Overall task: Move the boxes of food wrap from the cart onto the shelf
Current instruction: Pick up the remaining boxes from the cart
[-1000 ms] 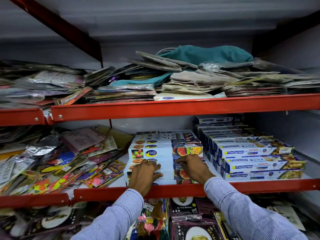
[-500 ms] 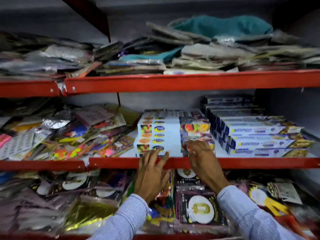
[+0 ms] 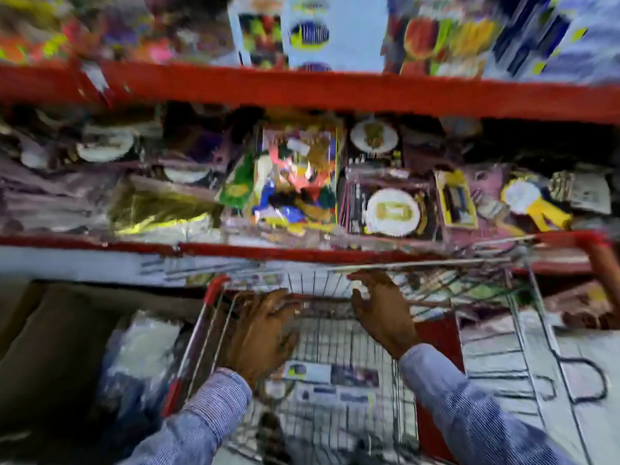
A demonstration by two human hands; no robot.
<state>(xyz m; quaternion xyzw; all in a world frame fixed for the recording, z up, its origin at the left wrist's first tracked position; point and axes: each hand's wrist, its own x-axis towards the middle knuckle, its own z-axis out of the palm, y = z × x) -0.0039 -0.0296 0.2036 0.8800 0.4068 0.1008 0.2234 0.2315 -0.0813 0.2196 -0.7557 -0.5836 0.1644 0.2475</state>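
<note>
The view is blurred by motion. My left hand [image 3: 261, 333] and my right hand [image 3: 382, 310] hover over the wire cart [image 3: 208, 317], fingers spread, holding nothing. Boxes of food wrap [image 3: 332, 374] lie in the cart's basket just below and between my hands. A stack of white food wrap boxes [image 3: 335, 31] with fruit pictures stands on the red-edged shelf [image 3: 335, 92] at the top of the view. Blue food wrap boxes [image 3: 570, 38] sit to their right.
Packets of party goods [image 3: 295, 176] fill the lower shelf behind the cart. A brown cardboard box [image 3: 50, 357] with plastic-wrapped goods [image 3: 144, 347] stands left of the cart. A second cart's red handle [image 3: 600, 263] is at the right.
The view has swung down from the shelf to the cart. Both hands left the stacked boxes on the shelf and dropped over the cart basket.
</note>
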